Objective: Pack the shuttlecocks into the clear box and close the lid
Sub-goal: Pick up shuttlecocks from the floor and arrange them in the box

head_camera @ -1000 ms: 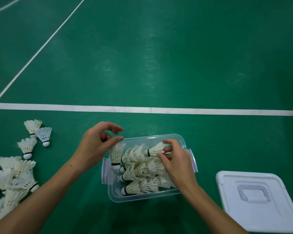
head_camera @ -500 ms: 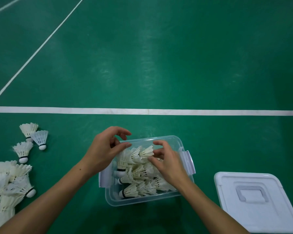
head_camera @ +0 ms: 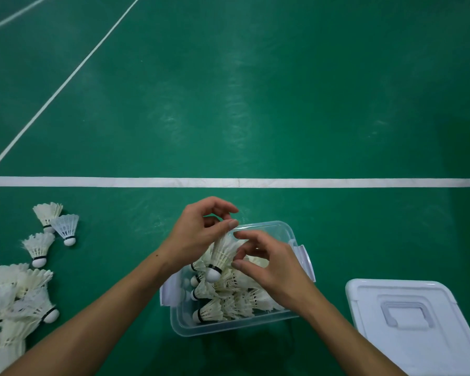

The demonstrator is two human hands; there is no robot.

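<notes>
Green court floor (head_camera: pixel 255 104), white lines. One white rectangular plastic lid (head_camera: pixel 418 321), off, right of the box. One clear plastic box (head_camera: pixel 228 325), holding several white feather shuttlecocks. Loose pile of shuttlecocks (head_camera: pixel 19 289) at left, uncounted. Left hand (head_camera: pixel 198 234) pinches one shuttlecock (head_camera: pixel 220 256) over the box, cork down. Right hand (head_camera: pixel 269 264), fingers curled, touches its feathers.

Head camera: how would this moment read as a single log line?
step: packing | left hand: holds shuttlecock over clear box | right hand: fingers curled beside it | lid: off, on floor | loose shuttlecocks: left of box
</notes>
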